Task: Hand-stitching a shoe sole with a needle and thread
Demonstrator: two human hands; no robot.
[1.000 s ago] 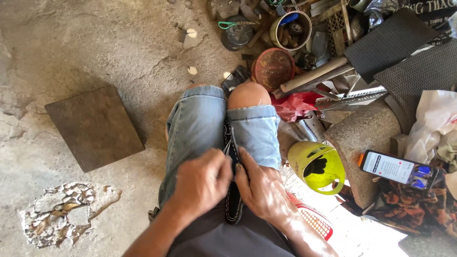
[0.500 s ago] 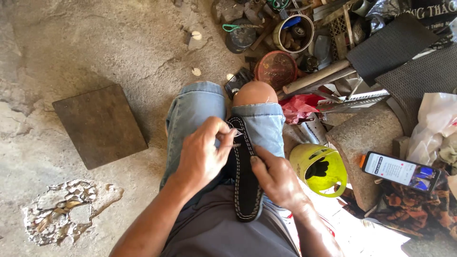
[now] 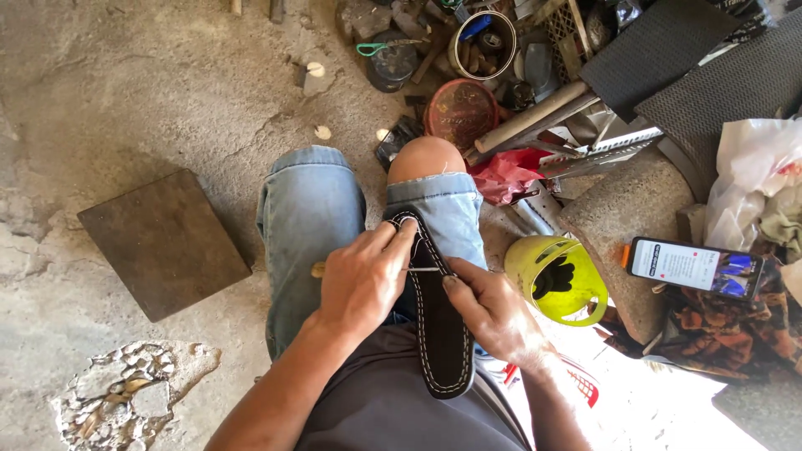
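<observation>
Dark shoe sole [image 3: 440, 334], white edge stitching, lengthwise on lap, thin awl [image 3: 424, 269] across it

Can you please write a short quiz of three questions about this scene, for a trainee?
1. True or false: the long dark sole with white stitching along its edge lies on the person's lap, between the knees.
2. Which hand holds the thin metal needle-like tool against the sole? A) left hand B) right hand
3. Fill in: the bright yellow-green plastic container stands on the person's ____ side.

Key:
1. True. The sole rests on the grey cloth and blue jeans.
2. A. The left hand pinches the tool; the right hand steadies the sole's edge.
3. Right, beside the flat phone with a lit screen.
</observation>
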